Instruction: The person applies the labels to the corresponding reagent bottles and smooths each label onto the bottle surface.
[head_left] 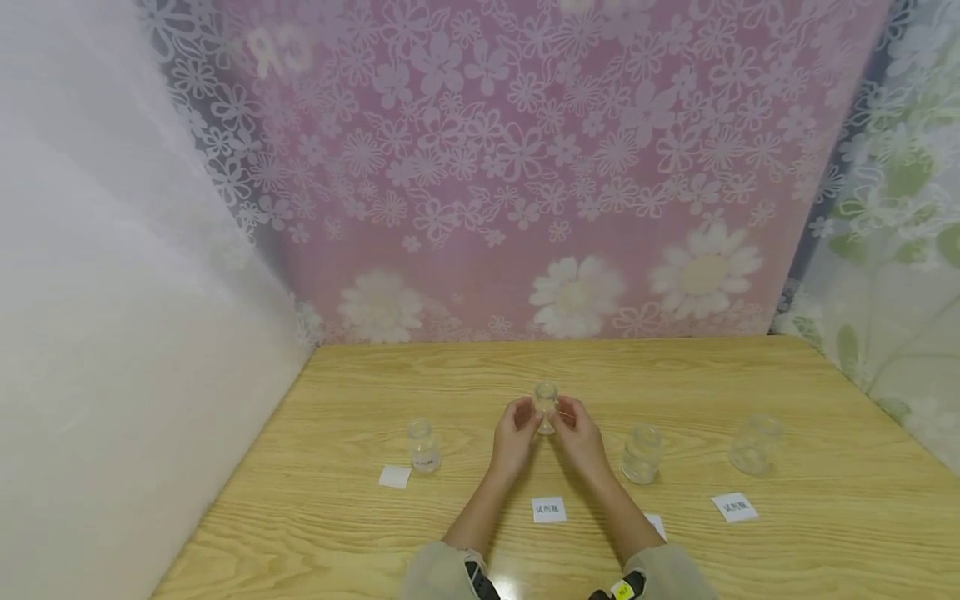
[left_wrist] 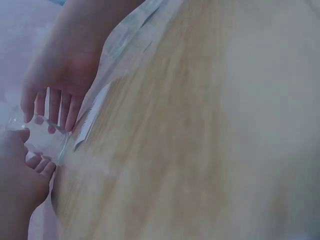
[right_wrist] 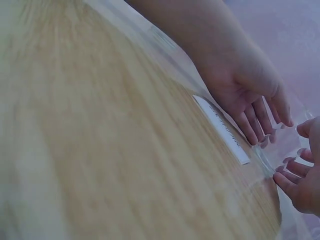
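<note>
Both hands hold a small clear glass bottle with a narrowed neck, upright near the middle of the table. My left hand grips its left side, and my right hand grips its right side. In the left wrist view, fingertips of both hands touch the glass bottle near its base. The right wrist view shows the same grip from the other side. Whether its base rests on the table cannot be told. Nearer me lies a white printed label, also seen as a label in the right wrist view.
A glass bottle with a label on its front stands left, beside a blank white slip. Two more clear bottles stand right, one nearer and one farther right. A printed label and a partly hidden slip lie in front.
</note>
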